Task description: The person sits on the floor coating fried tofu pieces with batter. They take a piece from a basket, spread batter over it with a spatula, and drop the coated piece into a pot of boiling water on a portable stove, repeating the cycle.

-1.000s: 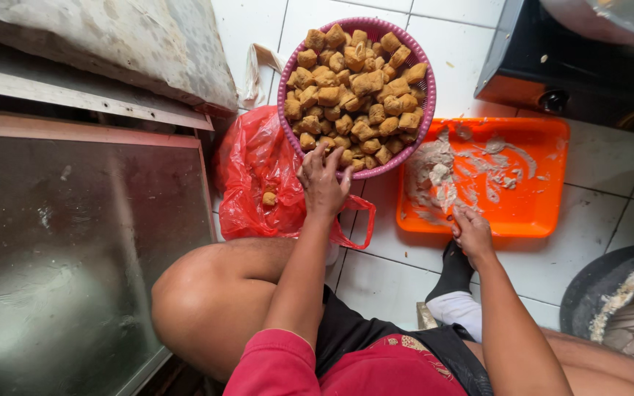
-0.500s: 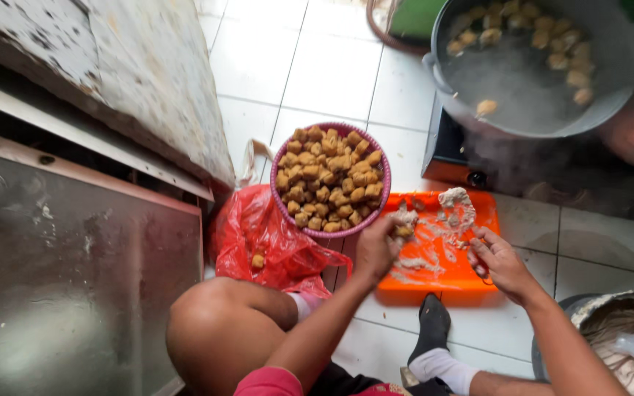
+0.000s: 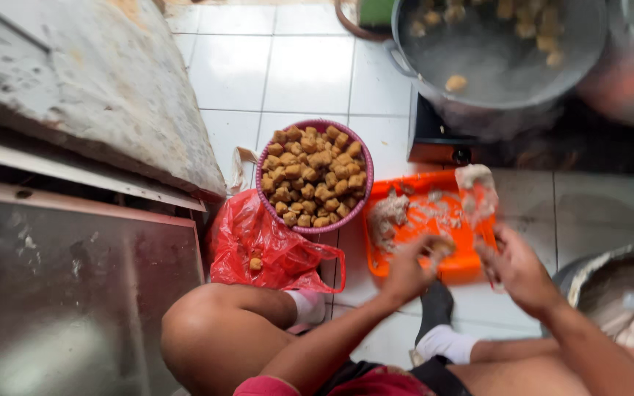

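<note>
Here, the person sat low on a white tiled floor (image 3: 310, 73), knees up, both hands out over an orange tray (image 3: 412, 253). Left hand (image 3: 409, 268) was curled, fingers pressed together round a small brown tofu puff (image 3: 440, 248), held just above the tray's near edge. Right hand (image 3: 516, 265) sat just beside it, to the right, fingers bent and drawn close round something thin; too blurred to tell what, & cannot tell if it touched the puff. The tray lay flat on the tiles w/ smears & lumps of pale filling (image 3: 390, 216) on it, biggest lump at its left end, another pale clump (image 3: 472, 180) at the far right corner. Just left of the tray, touching or nearly so, stood a round pink basket (image 3: 267, 209) heaped w/ more brown fried tofu cubes (image 3: 313, 176). Near that, closer to the person, a crumpled red plastic bag (image 3: 269, 246) lay on the floor against the left knee, one loose puff on it. Beyond the tray, a big metal pot (image 3: 493, 66) stood on a low burner w/ a few pieces floating inside. At far right, partly cut off, a grey bowl (image 3: 610, 290) showed by the right forearm. A foot in a black & white sock (image 3: 442, 330) rested below the tray.
</note>
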`<state>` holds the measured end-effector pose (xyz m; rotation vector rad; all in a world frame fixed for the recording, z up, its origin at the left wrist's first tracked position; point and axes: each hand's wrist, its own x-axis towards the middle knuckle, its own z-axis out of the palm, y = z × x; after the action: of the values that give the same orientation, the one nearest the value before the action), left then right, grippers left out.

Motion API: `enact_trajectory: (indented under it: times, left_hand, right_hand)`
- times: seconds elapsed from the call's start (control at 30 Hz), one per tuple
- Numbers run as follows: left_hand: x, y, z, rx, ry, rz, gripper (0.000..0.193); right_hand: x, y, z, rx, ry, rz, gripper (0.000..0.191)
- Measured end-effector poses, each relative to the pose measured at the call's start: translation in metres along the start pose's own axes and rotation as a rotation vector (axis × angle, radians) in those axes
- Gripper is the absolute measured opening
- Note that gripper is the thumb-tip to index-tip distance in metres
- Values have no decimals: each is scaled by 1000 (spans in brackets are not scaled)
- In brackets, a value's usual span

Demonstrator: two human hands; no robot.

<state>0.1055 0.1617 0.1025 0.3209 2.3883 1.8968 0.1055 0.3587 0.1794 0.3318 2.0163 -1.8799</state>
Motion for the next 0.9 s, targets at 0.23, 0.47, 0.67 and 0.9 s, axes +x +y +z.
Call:
enact_trajectory:
  times: [0.23, 0.47, 0.67, 0.9]
  left_hand:
    - [46, -112, -116, 376, 527, -89, 14]
    - [9, -180, -163, 972, 231, 155, 19]
    - [-5, -188, -152, 854, 154, -37, 27]
    - [-6, -177, -142, 878, 208, -68, 30]
  right_hand:
    - [86, 114, -17, 31, 219, 202, 29]
    - [98, 202, 6, -690, 334, 459, 38]
    - [87, 238, 11, -1175, 171, 587, 34]
    - [114, 268, 51, -874, 233, 591, 40]
